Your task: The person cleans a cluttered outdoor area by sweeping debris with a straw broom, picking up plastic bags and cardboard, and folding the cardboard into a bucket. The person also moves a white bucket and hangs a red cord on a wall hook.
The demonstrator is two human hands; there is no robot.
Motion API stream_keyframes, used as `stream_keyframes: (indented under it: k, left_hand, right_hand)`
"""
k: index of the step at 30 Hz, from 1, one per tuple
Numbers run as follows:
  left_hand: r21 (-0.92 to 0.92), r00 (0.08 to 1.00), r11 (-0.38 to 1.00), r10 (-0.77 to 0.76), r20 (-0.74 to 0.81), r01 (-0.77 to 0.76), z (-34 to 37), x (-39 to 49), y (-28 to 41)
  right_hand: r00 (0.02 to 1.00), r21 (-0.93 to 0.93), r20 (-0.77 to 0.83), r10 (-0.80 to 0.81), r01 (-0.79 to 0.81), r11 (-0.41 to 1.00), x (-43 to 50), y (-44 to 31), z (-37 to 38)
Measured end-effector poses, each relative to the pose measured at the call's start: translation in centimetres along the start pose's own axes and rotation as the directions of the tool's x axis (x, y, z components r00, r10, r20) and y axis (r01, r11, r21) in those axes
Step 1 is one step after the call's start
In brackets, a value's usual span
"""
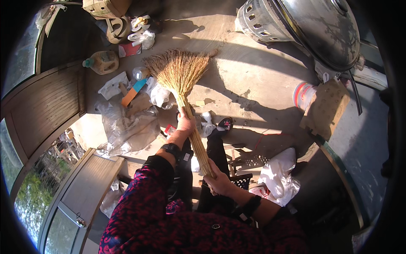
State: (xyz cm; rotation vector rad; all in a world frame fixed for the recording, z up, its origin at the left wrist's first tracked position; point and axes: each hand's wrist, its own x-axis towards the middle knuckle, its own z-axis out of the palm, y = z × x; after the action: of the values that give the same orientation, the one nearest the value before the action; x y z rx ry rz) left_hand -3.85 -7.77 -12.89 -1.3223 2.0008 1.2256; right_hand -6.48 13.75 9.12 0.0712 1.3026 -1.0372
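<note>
Both my hands grip a straw broom (pixel 180 71) with a bundled stalk handle. My left hand (pixel 185 123) is closed around the upper handle, just below where the bristles spread. Lower down, near the handle's end, my right hand (pixel 219 179) wraps around it. The fanned brush points away from me over the concrete floor (pixel 253 70); whether its tips touch the floor I cannot tell. Left of the brush lie a clear plastic jar (pixel 140 73), an orange and blue strip (pixel 134 92), a white plastic bag (pixel 159 95) and a sheet of crumpled clear plastic (pixel 130 130).
A plastic jug (pixel 103 62) with a green cap lies near the wooden door panel (pixel 47 104). At the far right stands a large lidded metal stove (pixel 295 28). A bucket (pixel 303 95), a cardboard piece (pixel 326 108) and a white sack (pixel 279 177) are on the right.
</note>
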Motion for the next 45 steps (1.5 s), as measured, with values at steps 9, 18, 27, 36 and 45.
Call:
stream_keyframes:
  k: [9, 18, 27, 36, 45]
  left_hand:
    - [0.049, 0.933, 0.965, -0.236, -0.270, 0.258, -2.1, -4.8, -8.4]
    - [-0.181, 0.983, 0.979, 0.063, -0.172, -0.095, 0.3, -8.1, 3.6]
    - [-0.148, 0.980, 0.989, 0.002, 0.199, 0.028, 0.8, 0.0, 16.4]
    - [-0.231, 0.988, 0.971, -0.034, 0.149, 0.068, -0.1, -0.9, 8.0]
    - [-0.313, 0.948, 0.896, -0.310, 0.068, 0.315, -3.0, -8.9, 0.3]
  right_hand:
    - [0.965, -0.289, 0.175, 0.197, -0.141, 0.947, -0.4, -0.3, -0.9]
    - [0.999, -0.372, -0.013, 0.037, -0.039, 0.928, -6.4, -0.4, -5.1]
    - [0.950, -0.058, -0.282, -0.133, 0.121, 0.991, 2.6, -1.9, -6.5]
    - [0.986, 0.044, -0.166, 0.006, 0.001, 0.999, 2.4, -0.7, -1.3]
    - [0.998, -0.254, 0.057, 0.041, -0.025, 0.967, -1.0, -0.7, -0.5]
